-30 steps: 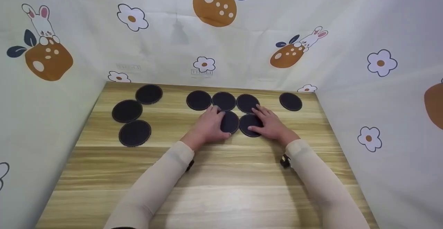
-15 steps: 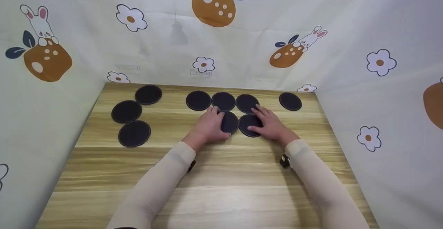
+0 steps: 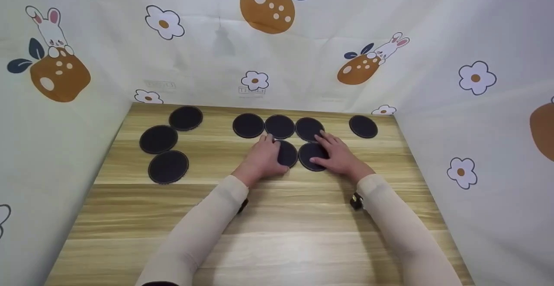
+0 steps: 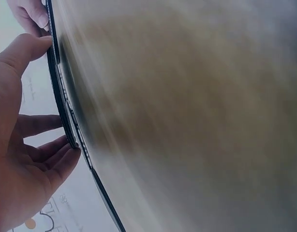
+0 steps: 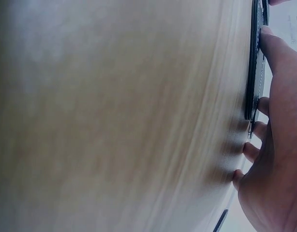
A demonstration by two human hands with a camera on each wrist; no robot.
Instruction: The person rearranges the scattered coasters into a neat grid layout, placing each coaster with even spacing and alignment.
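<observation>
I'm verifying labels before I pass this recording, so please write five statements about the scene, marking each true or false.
1. The left hand has a black disc between thumb and fingers. True.
2. The right hand is lifted away from every disc. False: the right hand touches the neighbouring disc.
3. A lone disc lies at the far right. True.
4. The tabletop is plain white. False: the tabletop is wood-grained.
5. Three discs form the left group. True.

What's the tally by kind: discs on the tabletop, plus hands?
Flat black round discs with a thin edge line: 9
Bare hands, the left hand and the right hand: 2
Total: 11
</observation>
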